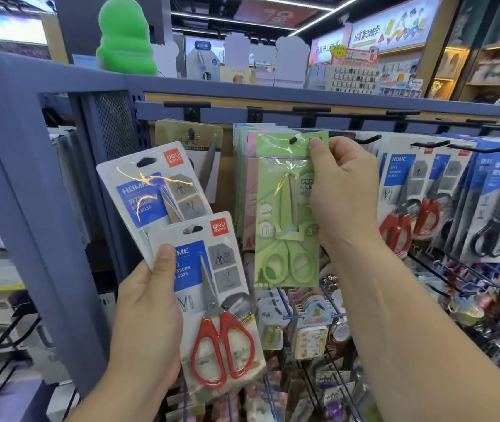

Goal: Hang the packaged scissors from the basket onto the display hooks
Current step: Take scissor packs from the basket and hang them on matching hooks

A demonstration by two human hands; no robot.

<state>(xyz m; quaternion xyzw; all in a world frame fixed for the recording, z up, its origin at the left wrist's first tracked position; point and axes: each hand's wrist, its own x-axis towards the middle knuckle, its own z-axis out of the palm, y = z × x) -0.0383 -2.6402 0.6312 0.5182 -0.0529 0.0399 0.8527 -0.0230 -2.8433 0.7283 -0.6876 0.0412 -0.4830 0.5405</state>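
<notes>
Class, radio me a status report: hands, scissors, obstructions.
Right hand pinches green scissors pack at hook. Left hand grips two blue-labelled packs. Stack behind, nothing blocking.

A green toy figure sits on the blue shelf top, small trinkets hanging below.

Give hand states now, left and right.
Left hand: closed, holding two blue-label scissor packs.
Right hand: closed, pinching the green scissor pack at its top.
</notes>
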